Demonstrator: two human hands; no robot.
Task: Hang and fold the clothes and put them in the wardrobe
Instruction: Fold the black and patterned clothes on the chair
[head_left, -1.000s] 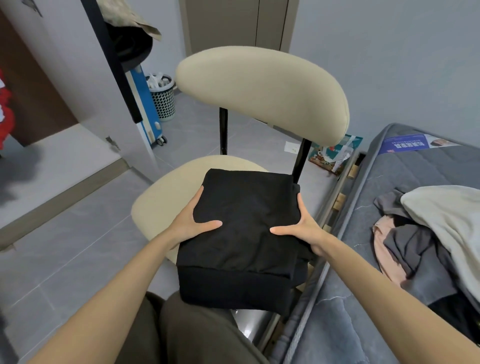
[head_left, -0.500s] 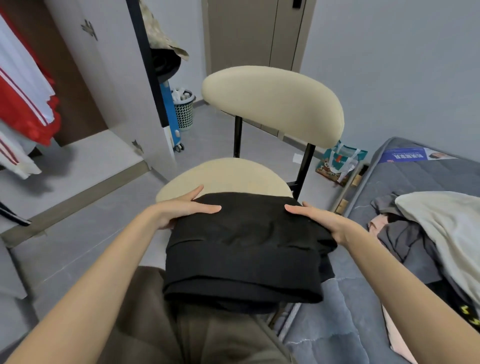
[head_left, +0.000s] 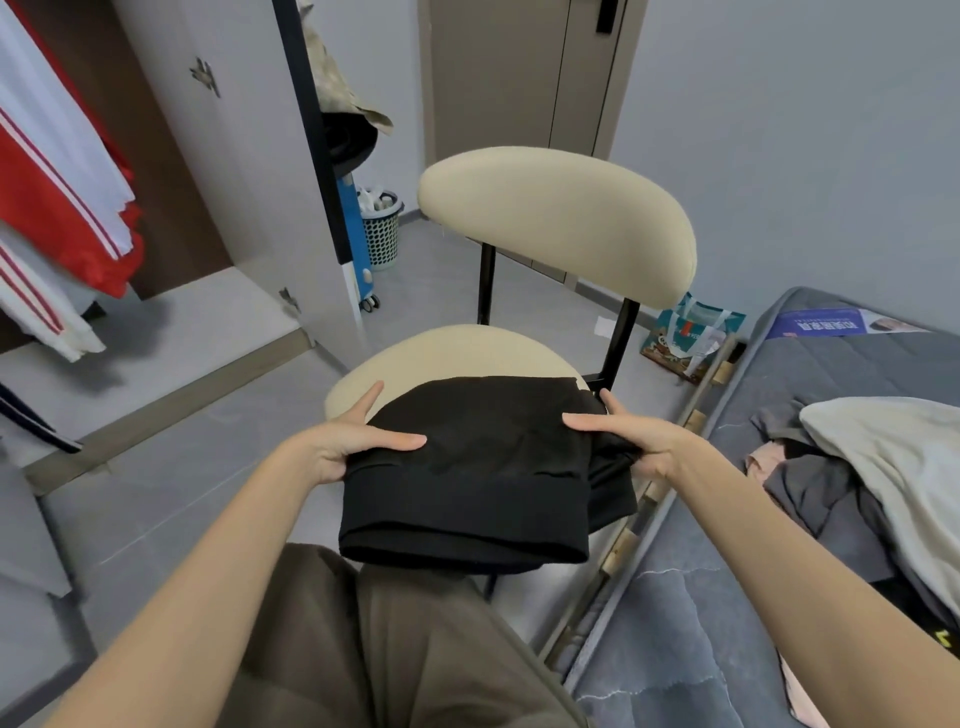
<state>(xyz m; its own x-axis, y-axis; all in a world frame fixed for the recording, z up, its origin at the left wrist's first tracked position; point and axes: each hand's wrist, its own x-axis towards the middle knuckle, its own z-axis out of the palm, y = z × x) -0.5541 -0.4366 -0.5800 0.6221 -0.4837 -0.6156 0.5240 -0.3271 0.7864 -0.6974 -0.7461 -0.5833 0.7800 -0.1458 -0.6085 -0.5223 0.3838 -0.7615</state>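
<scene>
A folded black garment (head_left: 475, 467) is lifted off the cream chair seat (head_left: 441, 353) and hangs over my lap. My left hand (head_left: 353, 441) grips its left edge, thumb on top and fingers underneath. My right hand (head_left: 631, 439) grips the right edge the same way. The open wardrobe (head_left: 156, 171) stands at the left, with a red and white jacket (head_left: 57, 171) hanging inside. A pile of unfolded clothes (head_left: 852, 467) lies on the grey mattress (head_left: 701, 649) at the right.
The chair's cream backrest (head_left: 561, 218) stands straight ahead. The wardrobe door (head_left: 249, 171) is swung open toward the chair. Behind it are a mesh bin (head_left: 382, 228) and a blue wheeled case (head_left: 356, 239). A printed bag (head_left: 685, 338) sits on the floor by the bed frame.
Both hands have lifted the folded black garment off the chair seat toward my body. My view has swung left, bringing the open wardrobe and hanging jacket into sight.
</scene>
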